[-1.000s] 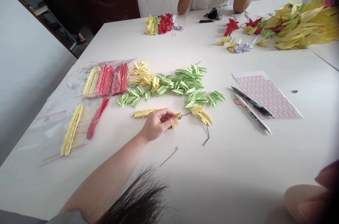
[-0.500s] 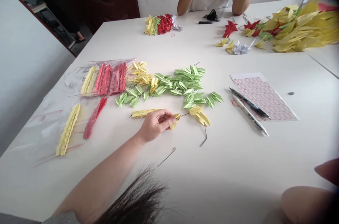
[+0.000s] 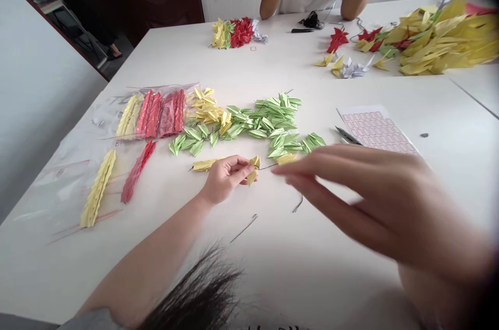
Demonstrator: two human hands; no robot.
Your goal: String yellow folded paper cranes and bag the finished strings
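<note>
As the left hand (image 3: 225,179) works a yellow crane (image 3: 252,170) along the wire (image 3: 268,167), the right hand (image 3: 362,200) hovers open.
Left fingers pinch the crane below the green cranes (image 3: 273,127); blurred, spread right fingers sit just above a second yellow crane (image 3: 287,158) at their lower edge.

The left hand (image 3: 226,179) and the right hand (image 3: 370,205) are bare. The left arm (image 3: 144,262) is bare too, up to a gray sleeve (image 3: 93,319). Dark hair (image 3: 198,288) with thin, pointy ends shows at the bottom.

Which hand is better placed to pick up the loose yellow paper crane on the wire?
Probably the right hand: its fingers are almost at that crane, while the left hand is pinching another yellow crane further along the wire.
</note>
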